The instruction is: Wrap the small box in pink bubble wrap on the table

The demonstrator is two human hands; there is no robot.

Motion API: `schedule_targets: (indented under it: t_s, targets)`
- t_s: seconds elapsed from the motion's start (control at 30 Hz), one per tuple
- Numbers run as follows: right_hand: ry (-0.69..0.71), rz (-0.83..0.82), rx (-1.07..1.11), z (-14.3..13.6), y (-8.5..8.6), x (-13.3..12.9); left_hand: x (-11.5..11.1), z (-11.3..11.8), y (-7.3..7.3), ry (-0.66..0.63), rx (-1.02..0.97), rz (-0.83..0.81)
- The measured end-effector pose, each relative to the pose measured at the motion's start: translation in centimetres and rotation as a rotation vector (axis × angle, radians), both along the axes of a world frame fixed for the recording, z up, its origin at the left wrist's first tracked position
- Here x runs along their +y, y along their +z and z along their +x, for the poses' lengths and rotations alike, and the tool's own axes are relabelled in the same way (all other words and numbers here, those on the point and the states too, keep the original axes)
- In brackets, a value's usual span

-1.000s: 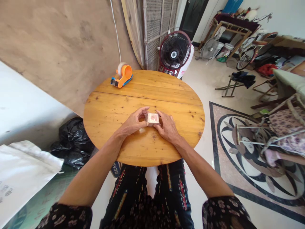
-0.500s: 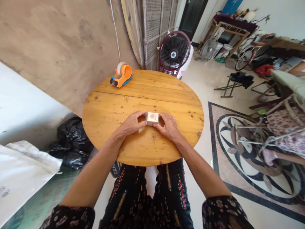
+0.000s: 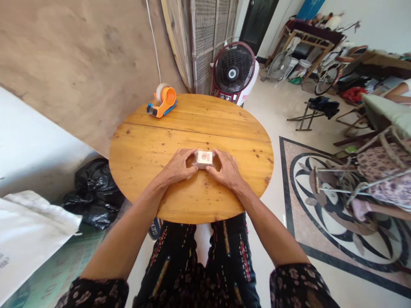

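A small white box (image 3: 204, 158) with reddish print, seemingly in clear wrap, rests near the middle of the round wooden table (image 3: 192, 201). My left hand (image 3: 180, 166) grips its left end between thumb and fingers. On the right end, the thumb and fingers of my right hand (image 3: 227, 169) hold it in the same way. An orange tape dispenser (image 3: 167, 99) with a blue base and a roll of tape stands at the table's back left edge.
Behind the table stands a fan (image 3: 233, 72). Black plastic bags (image 3: 96, 192) and a white sack (image 3: 35, 231) lie at the left. To the right are a folding stool (image 3: 308, 113) and part of another person (image 3: 385, 171).
Both hands keep their hold on the box, which looks tipped very slightly. The whole view has shifted a little. At the right edge, more of a person's arm shows.
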State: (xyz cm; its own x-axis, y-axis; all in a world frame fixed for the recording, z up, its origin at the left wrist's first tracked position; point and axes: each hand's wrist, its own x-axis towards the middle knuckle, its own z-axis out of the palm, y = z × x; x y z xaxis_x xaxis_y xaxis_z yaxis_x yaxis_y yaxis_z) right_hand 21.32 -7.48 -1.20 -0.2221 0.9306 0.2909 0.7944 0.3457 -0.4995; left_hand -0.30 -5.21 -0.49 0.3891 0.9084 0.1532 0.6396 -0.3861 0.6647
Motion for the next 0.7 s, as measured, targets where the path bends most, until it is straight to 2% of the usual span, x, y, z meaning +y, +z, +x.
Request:
schedule_targets:
  t_s: [0.17,0.33,0.57,0.7]
  targets:
    - [0.043,0.037,-0.027,0.09,-0.24,0.12,0.01,0.07,-0.01,-0.046,0.007,0.038]
    - [0.069,0.065,-0.031,0.22,-0.42,0.21,0.06,0.12,0.08,-0.047,-0.018,0.045]
    - [0.066,0.038,-0.027,0.07,-0.2,0.11,0.08,0.08,-0.65,-0.006,-0.042,0.012]
    - [0.087,0.033,0.005,-0.07,-0.28,0.11,0.05,0.07,-0.66,-0.058,-0.044,0.008]
